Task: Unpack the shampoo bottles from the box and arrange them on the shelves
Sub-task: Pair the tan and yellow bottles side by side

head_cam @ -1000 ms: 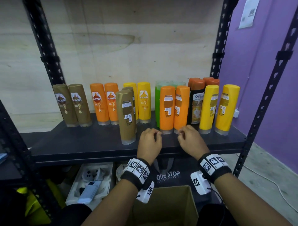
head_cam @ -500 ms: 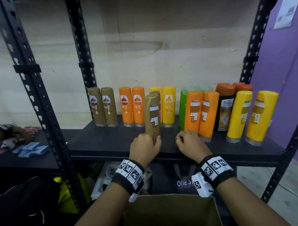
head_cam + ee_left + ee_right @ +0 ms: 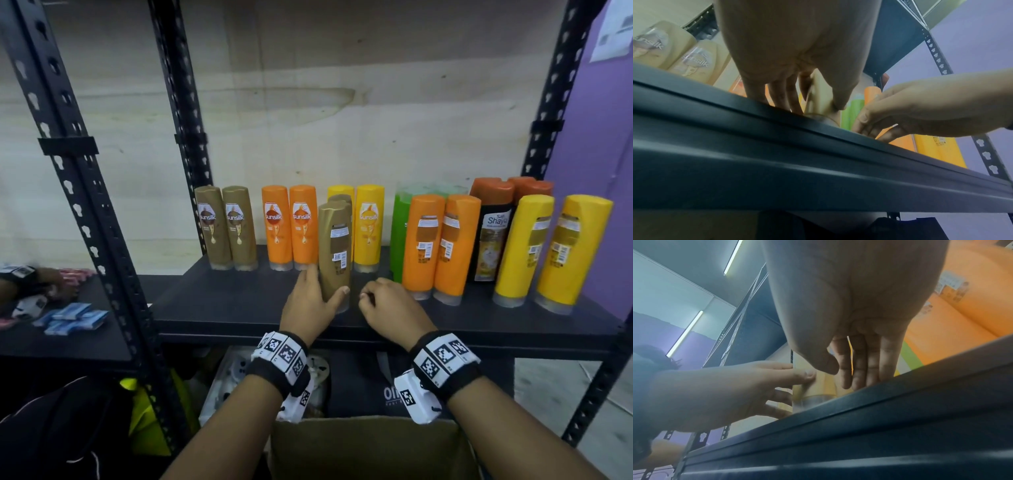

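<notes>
A brown shampoo bottle [image 3: 334, 253] stands upright near the front of the black shelf [image 3: 239, 308], ahead of the back row. My left hand [image 3: 327, 282] grips its lower part, fingers on its left side and thumb on its right; the left wrist view shows that hand [image 3: 812, 100] round the bottle [image 3: 819, 91]. Just right of it, my right hand [image 3: 368, 296] holds nothing, its fingers [image 3: 859, 369] pointing down at the shelf edge. Brown, orange, yellow, green and dark bottles line the back. The cardboard box [image 3: 363, 442] is below my wrists, its inside hidden.
Black perforated rack posts [image 3: 78, 192] rise at left and right. On a lower shelf at far left, another person's hand [image 3: 30, 284] is near blue packets [image 3: 73, 317]. A purple wall [image 3: 599, 137] is on the right. A dark bag [image 3: 370, 383] sits under the shelf.
My left hand has uncurled from the shelf edge and taken hold of the brown bottle. My right hand stayed beside it. The head view has turned left.
</notes>
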The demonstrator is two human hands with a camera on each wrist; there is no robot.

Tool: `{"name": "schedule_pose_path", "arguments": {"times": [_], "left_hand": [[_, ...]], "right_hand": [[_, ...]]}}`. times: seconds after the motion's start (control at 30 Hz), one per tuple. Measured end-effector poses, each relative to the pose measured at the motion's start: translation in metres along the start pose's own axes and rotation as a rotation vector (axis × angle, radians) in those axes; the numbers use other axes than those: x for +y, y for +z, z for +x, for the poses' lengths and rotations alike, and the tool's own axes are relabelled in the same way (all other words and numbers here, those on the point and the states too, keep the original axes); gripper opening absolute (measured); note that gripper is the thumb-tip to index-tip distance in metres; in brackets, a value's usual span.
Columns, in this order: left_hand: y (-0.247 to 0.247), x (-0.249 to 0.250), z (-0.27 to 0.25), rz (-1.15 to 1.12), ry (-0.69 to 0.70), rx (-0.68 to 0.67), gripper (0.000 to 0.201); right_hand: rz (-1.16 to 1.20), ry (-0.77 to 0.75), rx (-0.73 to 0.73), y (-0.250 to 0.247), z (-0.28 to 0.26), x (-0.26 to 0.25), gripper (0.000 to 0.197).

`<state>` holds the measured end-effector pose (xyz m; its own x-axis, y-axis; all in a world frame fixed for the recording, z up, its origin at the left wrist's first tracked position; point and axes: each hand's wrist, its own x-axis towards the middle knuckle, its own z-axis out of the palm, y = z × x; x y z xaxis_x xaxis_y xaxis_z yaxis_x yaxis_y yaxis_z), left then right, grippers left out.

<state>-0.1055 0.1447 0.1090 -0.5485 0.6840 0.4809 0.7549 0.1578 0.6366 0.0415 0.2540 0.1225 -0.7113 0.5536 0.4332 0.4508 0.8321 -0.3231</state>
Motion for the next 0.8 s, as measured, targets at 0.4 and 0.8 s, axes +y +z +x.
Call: {"name": "schedule_pose_path", "arguments": {"times": [0.4,0.8], "left_hand": [[-0.005,-0.019,0.016,-0.327,-0.206,0.144,0.056],[0.003,-0.025,0.01,-0.356,-0.179,0.161,0.062]], "right_hand": [[-0.042,0.063,0.107,0.012,0.024,-0.005,0.023],[0.467,0.179,0.031,0.029,0.068,0.001,0.08]]}}
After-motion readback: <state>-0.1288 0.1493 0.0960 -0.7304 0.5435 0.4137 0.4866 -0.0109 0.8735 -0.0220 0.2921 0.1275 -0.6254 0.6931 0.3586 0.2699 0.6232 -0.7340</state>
